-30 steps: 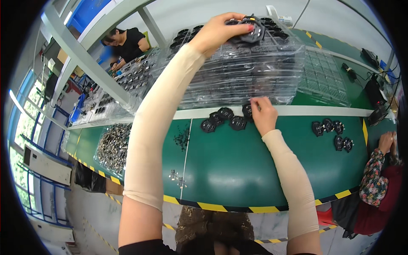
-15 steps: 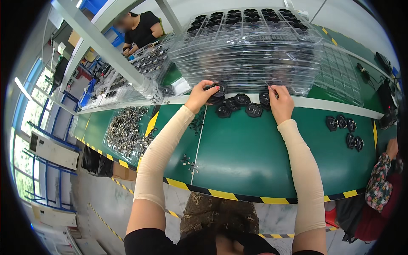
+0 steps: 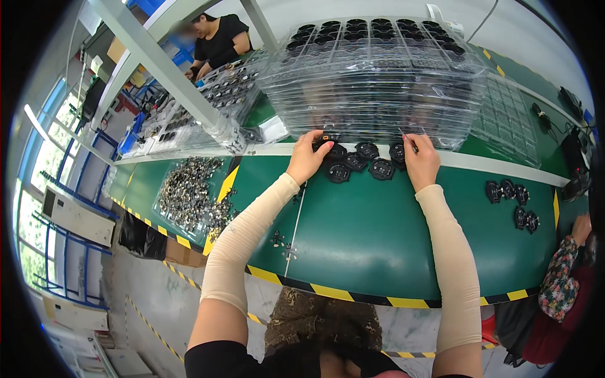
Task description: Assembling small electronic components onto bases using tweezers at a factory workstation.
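Observation:
At the far edge of the green table, my left hand [image 3: 307, 159] is closed on a black round part [image 3: 334, 151], thumb on its near side. A small orange spot shows by the fingertips. My right hand [image 3: 421, 162] is closed in a pinch on thin tweezers [image 3: 413, 147], whose tip points up and to the left. Several more black round parts [image 3: 382, 168] lie between the hands, one [image 3: 397, 152] right beside the right fingers. Whether the tweezers' tip holds anything is too small to tell.
Behind the hands rises a tall stack of clear plastic trays [image 3: 372, 88]. Left lies a heap of small metal pieces [image 3: 189, 192]; a few bits [image 3: 288, 251] lie nearer. More black parts [image 3: 520, 217] sit at right. Another person [image 3: 220, 41] works far left; a flowered sleeve [image 3: 559, 286] shows right.
My left hand has moved slightly right and nearer, and the black part it holds is lower and tilted differently. The right hand with the tweezers has shifted slightly nearer. The view has shifted a little.

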The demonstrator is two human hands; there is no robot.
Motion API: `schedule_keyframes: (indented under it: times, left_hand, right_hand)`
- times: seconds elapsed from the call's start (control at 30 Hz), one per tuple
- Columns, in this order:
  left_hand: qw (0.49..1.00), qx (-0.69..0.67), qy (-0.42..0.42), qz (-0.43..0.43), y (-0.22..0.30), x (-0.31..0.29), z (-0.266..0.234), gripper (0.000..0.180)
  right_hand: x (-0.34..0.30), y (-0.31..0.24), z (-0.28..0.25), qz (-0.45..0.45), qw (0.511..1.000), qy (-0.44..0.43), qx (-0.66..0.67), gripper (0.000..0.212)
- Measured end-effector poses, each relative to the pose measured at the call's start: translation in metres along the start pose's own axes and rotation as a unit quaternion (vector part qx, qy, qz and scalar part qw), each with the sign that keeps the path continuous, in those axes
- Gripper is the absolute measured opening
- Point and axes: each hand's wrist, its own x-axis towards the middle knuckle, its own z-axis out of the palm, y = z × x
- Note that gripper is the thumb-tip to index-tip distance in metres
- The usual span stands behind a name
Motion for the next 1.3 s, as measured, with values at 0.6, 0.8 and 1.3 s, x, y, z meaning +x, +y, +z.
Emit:
schedule_keyframes:
  times: [0.6, 0.8, 1.3]
  left_hand:
    - [0.944, 0.299, 0.059, 0.124, 0.056, 0.244, -0.121, 0.027]
    - [0.9, 0.42, -0.05, -0.104, 0.087, 0.252, -0.058, 0.034]
    - [0.968, 0.249, 0.012, 0.01, 0.076, 0.288, -0.051, 0.056]
  right_hand:
    - [0.001, -0.011, -0.003, -0.018, 1.0, -0.007, 0.004, 0.008]
    - [-0.001, 0.0, -0.006, -0.016, 1.0, 0.0, 0.005, 0.008]
    - [0.002, -0.001, -0.003, -0.015, 1.0, -0.012, 0.022, 0.007]
